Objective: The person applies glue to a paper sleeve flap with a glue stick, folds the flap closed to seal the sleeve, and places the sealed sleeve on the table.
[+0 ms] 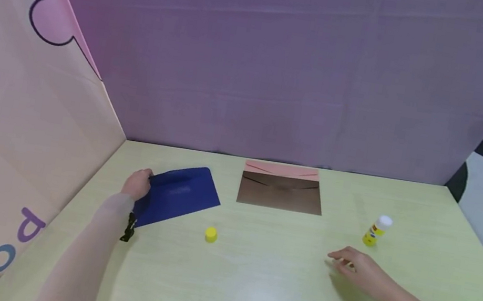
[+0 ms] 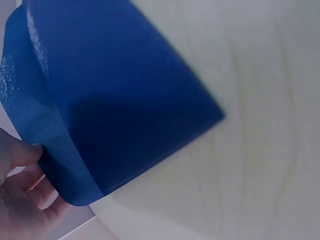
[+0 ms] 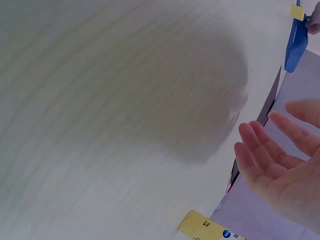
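My left hand (image 1: 138, 184) pinches the flap edge of a dark blue envelope (image 1: 183, 194) at the left of the table. In the left wrist view the thumb lies on the unfolded flap (image 2: 42, 125), which carries whitish, shiny smears. Over the right side of the table my right hand (image 1: 358, 268) holds nothing, its fingers loosely bent in the right wrist view. Just beyond it stands a glue stick (image 1: 376, 230) with a yellow label and white top. A small yellow cap (image 1: 211, 234) sits on the table to the right of the blue envelope.
At the table's back edge lie a brown envelope (image 1: 281, 194) and a pink envelope (image 1: 281, 170), the brown one overlapping the pink. A purple backdrop (image 1: 246, 66) rises behind the table, and a printed panel (image 1: 13, 107) borders its left side.
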A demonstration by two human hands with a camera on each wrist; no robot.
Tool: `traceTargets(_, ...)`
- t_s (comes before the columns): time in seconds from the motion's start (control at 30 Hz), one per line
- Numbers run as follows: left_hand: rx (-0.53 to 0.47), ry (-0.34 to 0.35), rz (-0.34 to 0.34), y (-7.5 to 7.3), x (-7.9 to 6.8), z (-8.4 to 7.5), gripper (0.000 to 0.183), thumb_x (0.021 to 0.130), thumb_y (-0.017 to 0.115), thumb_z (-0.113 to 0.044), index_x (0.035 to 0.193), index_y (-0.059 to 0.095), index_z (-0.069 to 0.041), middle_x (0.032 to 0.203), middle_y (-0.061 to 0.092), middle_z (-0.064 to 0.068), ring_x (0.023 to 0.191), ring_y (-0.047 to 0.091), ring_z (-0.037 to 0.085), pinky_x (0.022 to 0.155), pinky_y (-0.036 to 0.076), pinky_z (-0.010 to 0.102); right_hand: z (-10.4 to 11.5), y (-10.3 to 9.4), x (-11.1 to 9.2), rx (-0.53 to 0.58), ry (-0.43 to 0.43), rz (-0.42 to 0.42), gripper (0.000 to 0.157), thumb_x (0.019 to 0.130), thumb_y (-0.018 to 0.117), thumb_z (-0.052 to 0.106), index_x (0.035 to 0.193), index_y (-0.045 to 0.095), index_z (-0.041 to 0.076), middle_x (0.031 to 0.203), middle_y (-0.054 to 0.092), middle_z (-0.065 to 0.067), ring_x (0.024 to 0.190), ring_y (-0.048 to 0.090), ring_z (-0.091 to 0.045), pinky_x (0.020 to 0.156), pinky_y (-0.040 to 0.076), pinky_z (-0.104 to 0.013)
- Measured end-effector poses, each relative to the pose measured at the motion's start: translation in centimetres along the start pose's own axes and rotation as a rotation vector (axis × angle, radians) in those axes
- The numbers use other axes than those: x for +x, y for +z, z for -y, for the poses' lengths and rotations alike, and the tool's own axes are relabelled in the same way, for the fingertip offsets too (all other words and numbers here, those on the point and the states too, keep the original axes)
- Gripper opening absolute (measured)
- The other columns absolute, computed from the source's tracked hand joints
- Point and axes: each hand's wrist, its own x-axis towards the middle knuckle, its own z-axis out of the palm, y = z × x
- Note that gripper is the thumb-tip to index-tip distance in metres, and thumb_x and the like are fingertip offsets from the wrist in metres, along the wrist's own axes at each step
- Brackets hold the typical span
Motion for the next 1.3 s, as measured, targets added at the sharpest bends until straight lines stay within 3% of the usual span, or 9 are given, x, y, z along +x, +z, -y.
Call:
traceTargets(0.03, -0.019, 0.002, 0.008, 0.9, 1.0, 1.4, 0.024, 0.088, 0.044, -0.004, 0.107, 0.053, 0.006, 0.101, 0.058, 0.024, 0.09, 0.056, 0.035, 0.073, 0.047, 0.042, 0.0, 0.0, 0.0, -0.003, 0.003, -0.003, 0.023, 0.082, 0.054, 0.001, 0.103, 0.059, -0.006, 0.092, 0.059, -0.008, 0.078, 0.057, -0.015, 0.066, 0.05, -0.025)
traceTargets(0.17, -0.083, 0.103, -0.125, 6.6, 6.1, 9.3, 0.021, 0.089, 0.046, -0.014, 0.104, 0.054, -0.002, 0.093, 0.06, 0.02, 0.078, 0.058, 0.029, 0.061, 0.046, 0.035, 0.0, 0.0, 0.0, -0.008, -0.009, -0.007, 0.022, 0.082, 0.055, 0.001, 0.102, 0.059, -0.007, 0.091, 0.059, -0.008, 0.077, 0.057, -0.016, 0.066, 0.05, -0.026)
traceTargets(0.27, -0.128, 0.127, -0.187, 8.1, 7.8, 11.2, 0.017, 0.086, 0.047, -0.009, 0.101, 0.056, -0.004, 0.09, 0.061, 0.018, 0.077, 0.057, 0.028, 0.063, 0.046, 0.037, 0.0, 0.0, -0.1, -0.009, -0.01, -0.01, 0.022, 0.081, 0.055, 0.0, 0.102, 0.059, -0.007, 0.09, 0.059, -0.008, 0.077, 0.058, -0.017, 0.066, 0.05, -0.026)
traceTargets(0.53, -0.3, 0.118, -0.143, 0.5, 2.9, 2.2, 0.022, 0.091, 0.043, -0.008, 0.107, 0.055, 0.002, 0.094, 0.059, 0.02, 0.082, 0.056, 0.029, 0.071, 0.045, 0.04, -0.1, -0.1, 0.0, 0.009, 0.004, -0.01, 0.023, 0.083, 0.054, 0.001, 0.103, 0.059, -0.006, 0.092, 0.059, -0.009, 0.078, 0.058, -0.015, 0.066, 0.05, -0.024)
traceTargets(0.57, -0.307, 0.131, -0.173, 0.9, 3.8, 3.0, 0.021, 0.091, 0.045, -0.011, 0.105, 0.055, 0.001, 0.091, 0.059, 0.019, 0.078, 0.056, 0.028, 0.067, 0.045, 0.038, -0.2, -0.1, 0.0, 0.011, 0.004, -0.012, 0.023, 0.083, 0.054, 0.001, 0.103, 0.059, -0.006, 0.092, 0.059, -0.009, 0.078, 0.058, -0.015, 0.066, 0.05, -0.024)
traceTargets(0.73, -0.363, 0.145, -0.204, -1.7, 2.3, 0.1, 0.021, 0.091, 0.047, -0.015, 0.103, 0.057, -0.001, 0.09, 0.059, 0.017, 0.078, 0.055, 0.027, 0.066, 0.044, 0.037, -0.3, -0.1, -0.1, 0.015, 0.006, -0.01, 0.023, 0.082, 0.054, 0.0, 0.103, 0.059, -0.006, 0.091, 0.059, -0.009, 0.078, 0.058, -0.015, 0.066, 0.05, -0.024)
traceTargets(0.9, -0.303, 0.063, -0.168, -6.2, -1.7, -7.3, 0.021, 0.09, 0.041, 0.0, 0.103, 0.053, 0.01, 0.096, 0.056, 0.027, 0.084, 0.053, 0.036, 0.071, 0.043, 0.043, -0.2, -0.1, -0.1, 0.024, 0.016, -0.001, 0.023, 0.082, 0.053, 0.0, 0.104, 0.058, -0.006, 0.093, 0.059, -0.01, 0.079, 0.058, -0.015, 0.066, 0.05, -0.024)
traceTargets(1.0, -0.289, 0.082, -0.168, -7.1, -2.6, -9.4, 0.022, 0.09, 0.04, 0.003, 0.104, 0.053, 0.012, 0.096, 0.056, 0.028, 0.084, 0.053, 0.036, 0.071, 0.044, 0.042, -0.2, -0.2, -0.1, 0.029, 0.016, 0.001, 0.023, 0.082, 0.053, 0.0, 0.104, 0.058, -0.007, 0.093, 0.059, -0.011, 0.079, 0.058, -0.015, 0.066, 0.049, -0.024)
traceTargets(1.3, -0.316, 0.174, -0.125, -6.8, -3.4, -13.5, 0.022, 0.089, 0.043, 0.002, 0.106, 0.055, 0.009, 0.095, 0.058, 0.024, 0.08, 0.054, 0.03, 0.069, 0.045, 0.039, 0.0, -0.7, -0.3, 0.024, 0.028, -0.035, 0.024, 0.083, 0.057, 0.004, 0.106, 0.058, -0.005, 0.096, 0.06, -0.012, 0.079, 0.058, -0.017, 0.066, 0.05, -0.025)
